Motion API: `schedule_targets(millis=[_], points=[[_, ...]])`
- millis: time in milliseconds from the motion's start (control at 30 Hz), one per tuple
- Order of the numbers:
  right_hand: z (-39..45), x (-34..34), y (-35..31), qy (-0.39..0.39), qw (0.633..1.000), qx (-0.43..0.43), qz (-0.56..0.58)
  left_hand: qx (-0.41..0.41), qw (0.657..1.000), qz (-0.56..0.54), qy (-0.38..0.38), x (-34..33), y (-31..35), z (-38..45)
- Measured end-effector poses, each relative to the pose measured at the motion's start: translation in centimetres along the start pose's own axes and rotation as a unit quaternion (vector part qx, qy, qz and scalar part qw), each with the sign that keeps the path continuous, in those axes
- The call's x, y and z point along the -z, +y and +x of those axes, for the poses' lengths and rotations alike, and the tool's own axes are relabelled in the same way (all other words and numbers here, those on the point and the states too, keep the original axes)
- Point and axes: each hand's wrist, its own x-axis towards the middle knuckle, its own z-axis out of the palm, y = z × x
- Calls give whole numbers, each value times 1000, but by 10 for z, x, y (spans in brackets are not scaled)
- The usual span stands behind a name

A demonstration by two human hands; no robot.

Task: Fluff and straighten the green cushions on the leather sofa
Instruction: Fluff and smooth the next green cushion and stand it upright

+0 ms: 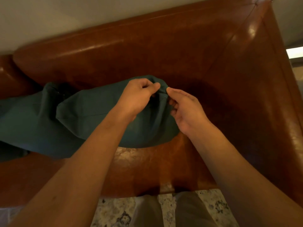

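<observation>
— What is happening on the sofa?

— A person bends over a brown leather sofa (180,51), both bare arms stretched toward a green cushion (98,115) that lies on the seat, near the sofa's right arm. The left hand (139,95) is curled closed on the cushion's upper right corner, thumb and fingers pinching a bunch of the fabric. The right hand (185,108) meets it at the same corner — thumb tip pressed to the cloth, fingers bent loosely beneath; whether those fingers actually grip the fabric cannot be told, since the corner hides behind them.

— And the rest of the scene?

— A second green cushion (21,118) sits to the left, overlapping the first and running out of the picture's left edge; its upper corner leans against the sofa back. The seat leather in front of the cushions shows a pale, worn patch. Below the seat's front edge, the person's legs in light trousers (188,210) stand on a patterned rug (114,213). A pale wall (65,17) rises behind the sofa back.
</observation>
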Motion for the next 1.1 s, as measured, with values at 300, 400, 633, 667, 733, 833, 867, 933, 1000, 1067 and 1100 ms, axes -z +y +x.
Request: schedule_targets(millis=[300, 400, 633, 667, 733, 833, 867, 933, 1000, 1067, 1100], points=[[1, 2, 9, -52, 998, 28, 13, -77, 994, 70, 13, -12, -3, -14], [-2, 4, 7, -81, 985, 138, -71, -65, 994, 84, 28, -15, 1, -13], [-5, 8, 22, -13, 932, 239, -272, -58, 982, 98, 148, -22, 18, -8], [-7, 7, 26, 0, 922, 258, -288, -61, 981, 99, 157, -24, 22, -9], [-9, 5, 32, 36, 903, 292, -312, -61, 982, 82, 159, -29, 28, -13], [-1, 8, 28, 112, 885, 322, -318, -102, 984, 61, 135, -34, 25, -21], [2, 10, 26, 127, 881, 328, -317, -118, 984, 52, 124, -36, 22, -24], [8, 16, 21, 150, 870, 343, -320, -148, 982, 25, 111, -38, 15, -30], [13, 23, 18, 177, 861, 346, -328, -174, 978, 11, 117, -38, 5, -36], [18, 30, 14, 206, 862, 330, -325, -182, 974, 15, 136, -31, -12, -42], [21, 33, 12, 218, 867, 317, -316, -179, 972, 27, 150, -25, -23, -44]])
